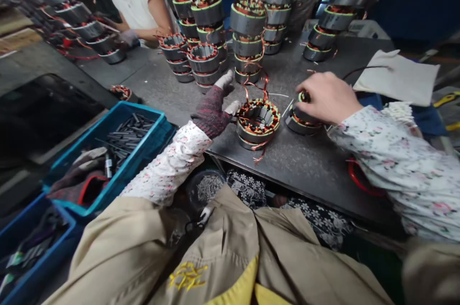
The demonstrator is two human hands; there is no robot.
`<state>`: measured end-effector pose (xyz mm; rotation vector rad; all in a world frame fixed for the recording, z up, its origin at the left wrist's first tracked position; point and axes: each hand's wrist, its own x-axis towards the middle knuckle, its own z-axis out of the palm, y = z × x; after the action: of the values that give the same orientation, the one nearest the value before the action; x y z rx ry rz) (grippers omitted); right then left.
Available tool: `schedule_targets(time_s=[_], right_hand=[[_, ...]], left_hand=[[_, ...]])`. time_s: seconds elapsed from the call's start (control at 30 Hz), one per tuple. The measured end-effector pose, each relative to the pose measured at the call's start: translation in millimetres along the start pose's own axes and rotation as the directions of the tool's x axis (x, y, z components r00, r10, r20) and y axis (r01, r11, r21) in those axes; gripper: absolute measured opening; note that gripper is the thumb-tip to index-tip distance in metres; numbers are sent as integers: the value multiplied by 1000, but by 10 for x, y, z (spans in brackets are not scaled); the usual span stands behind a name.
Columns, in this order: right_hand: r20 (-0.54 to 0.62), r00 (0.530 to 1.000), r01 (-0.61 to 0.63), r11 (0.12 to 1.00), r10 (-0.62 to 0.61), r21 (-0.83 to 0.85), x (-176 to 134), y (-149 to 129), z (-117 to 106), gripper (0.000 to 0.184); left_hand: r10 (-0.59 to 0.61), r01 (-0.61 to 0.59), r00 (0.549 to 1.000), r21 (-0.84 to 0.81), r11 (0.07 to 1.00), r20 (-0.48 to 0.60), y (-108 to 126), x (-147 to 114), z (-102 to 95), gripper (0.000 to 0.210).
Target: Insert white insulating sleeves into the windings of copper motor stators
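A wound motor stator (258,125) stands at the bench's front edge, its copper wires and green insulation showing around the open bore. My left hand (214,108), in a dark glove with pale fingertips, is at its left side. The fingers are spread, and the lower fingertip is at the stator's rim. My right hand (328,96), bare, is curled over a second stator (304,123) to the right. Its palm and fingers hide much of that stator's top. Loose copper leads (266,84) rise behind the middle stator.
Stacked stators (247,46) line the back of the dark bench (287,161). On the left, a turquoise crate (163,116) holds dark rods and gloves. A white cloth (398,77) lies right, near a red ring (362,180). A co-worker (143,5) sits across the bench.
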<state>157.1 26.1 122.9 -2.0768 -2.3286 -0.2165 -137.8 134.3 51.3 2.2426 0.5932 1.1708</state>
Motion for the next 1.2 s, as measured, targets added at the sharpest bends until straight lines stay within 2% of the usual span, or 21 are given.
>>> schedule_targets(time_s=[0.07, 0.13, 0.23, 0.4, 0.53, 0.6, 0.67, 0.77, 0.87, 0.93, 1.03, 1.13, 1.2], right_hand=[[-71, 983, 177, 981, -172, 78, 140, -275, -56, 29], [-46, 963, 268, 958, -265, 105, 291, -523, -23, 28], [16, 965, 259, 964, -260, 53, 458, -753, 85, 29], [24, 980, 197, 978, -196, -73, 502, -866, 167, 35], [-8, 975, 220, 965, -223, -139, 506, -916, 134, 32], [17, 968, 250, 958, -250, -143, 521, -942, 76, 37], [78, 959, 282, 948, -273, -150, 529, -962, 1, 44], [173, 940, 324, 928, -294, -185, 510, -973, -81, 47], [192, 925, 366, 904, -327, -223, 473, -973, -99, 45], [192, 938, 323, 930, -290, -174, 457, -981, -126, 42], [217, 956, 206, 979, -199, -7, 456, -989, -278, 36], [247, 943, 162, 957, -222, 241, 471, -945, -478, 33], [314, 931, 61, 927, -187, 371, 468, -896, -518, 21]], left_hand=[[34, -33, 999, 9, 999, -7, 126, -61, 12, 70], [58, -58, 998, 25, 998, -14, 266, -94, 49, 69], [38, -35, 999, 78, 996, -34, 392, -125, 77, 71], [-3, 7, 1000, 135, 991, -27, 389, -204, 68, 71], [61, -43, 993, 177, 983, -97, 411, -226, 206, 66], [96, -71, 989, 206, 976, -112, 459, -228, 283, 64], [110, -90, 992, 276, 957, -57, 515, -239, 323, 64], [117, -142, 990, 454, 880, 82, 571, -275, 305, 69], [96, -201, 973, 566, 799, 210, 580, -301, 250, 74], [54, -229, 954, 603, 764, 294, 577, -298, 224, 69], [-32, -235, 930, 658, 715, 367, 590, -264, 209, 59], [-90, -222, 916, 683, 696, 390, 617, -223, 211, 59], [-90, -211, 917, 664, 717, 389, 631, -208, 213, 60]])
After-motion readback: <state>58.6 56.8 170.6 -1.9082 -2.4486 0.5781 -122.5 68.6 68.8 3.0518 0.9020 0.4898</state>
